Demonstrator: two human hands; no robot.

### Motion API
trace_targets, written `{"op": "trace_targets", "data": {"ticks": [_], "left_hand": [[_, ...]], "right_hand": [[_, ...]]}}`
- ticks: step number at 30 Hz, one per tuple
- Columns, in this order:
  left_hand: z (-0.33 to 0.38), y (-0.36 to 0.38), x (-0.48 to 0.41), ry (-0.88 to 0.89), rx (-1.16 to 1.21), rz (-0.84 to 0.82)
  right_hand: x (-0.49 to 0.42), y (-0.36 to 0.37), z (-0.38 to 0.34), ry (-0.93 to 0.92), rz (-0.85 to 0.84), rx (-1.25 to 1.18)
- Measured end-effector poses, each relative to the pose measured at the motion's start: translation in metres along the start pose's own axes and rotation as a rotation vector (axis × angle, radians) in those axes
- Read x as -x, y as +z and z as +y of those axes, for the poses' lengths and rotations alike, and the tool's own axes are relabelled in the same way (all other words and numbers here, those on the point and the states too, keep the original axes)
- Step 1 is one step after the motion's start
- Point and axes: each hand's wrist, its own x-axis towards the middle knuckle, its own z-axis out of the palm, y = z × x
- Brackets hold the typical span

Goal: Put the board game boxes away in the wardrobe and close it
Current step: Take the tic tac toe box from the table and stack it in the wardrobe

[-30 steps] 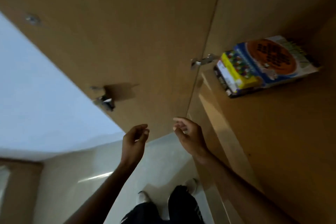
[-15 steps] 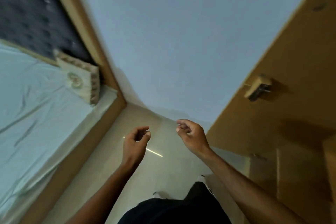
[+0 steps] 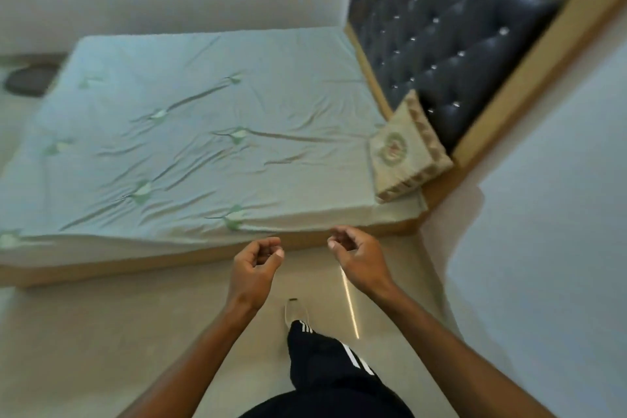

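My left hand point(image 3: 256, 265) and my right hand point(image 3: 356, 256) hang in front of me over the floor, just short of the bed's near edge. The fingers of both are loosely curled and hold nothing. No board game box is in view, and neither is the wardrobe.
A bed point(image 3: 190, 132) with a pale green sheet fills the middle of the view on a wooden frame point(image 3: 101, 265). A beige cushion point(image 3: 403, 153) leans against the black tufted headboard point(image 3: 451, 30). A white wall point(image 3: 549, 214) stands to the right. Beige floor point(image 3: 101, 349) lies below.
The view has swung left, away from the open wardrobe with the game boxes on its shelf, past the wall, to the bed. Both hands stay loosely curled and hold nothing.
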Motion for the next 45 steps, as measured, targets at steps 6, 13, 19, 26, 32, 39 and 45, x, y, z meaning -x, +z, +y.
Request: {"op": "trace_targets", "data": {"ticks": [6, 13, 19, 26, 32, 39, 45], "left_hand": [[0.014, -0.095, -0.056, -0.058, 0.094, 0.308], [0.001, -0.218, -0.078, -0.103, 0.195, 0.726], [-0.031, -0.351, -0.083, -0.124, 0.291, 1.004], [-0.064, -0.525, -0.073, -0.131, 0.314, 1.167], [-0.071, -0.662, -0.065, -0.098, 0.334, 1.324], [-0.102, -0.827, -0.063, -0.123, 0.367, 1.454], [-0.135, -0.984, -0.063, -0.209, 0.39, 1.553]], "right_hand": [[-0.094, 0.112, -0.068, -0.12, -0.308, 0.046], [-0.148, 0.262, -0.141, -0.277, -0.677, 0.17], [-0.162, 0.425, -0.196, -0.417, -0.93, 0.268], [-0.131, 0.616, -0.276, -0.524, -1.099, 0.29], [-0.098, 0.764, -0.336, -0.616, -1.2, 0.3], [-0.06, 0.95, -0.391, -0.613, -1.306, 0.293], [-0.029, 1.12, -0.445, -0.627, -1.412, 0.304]]}}
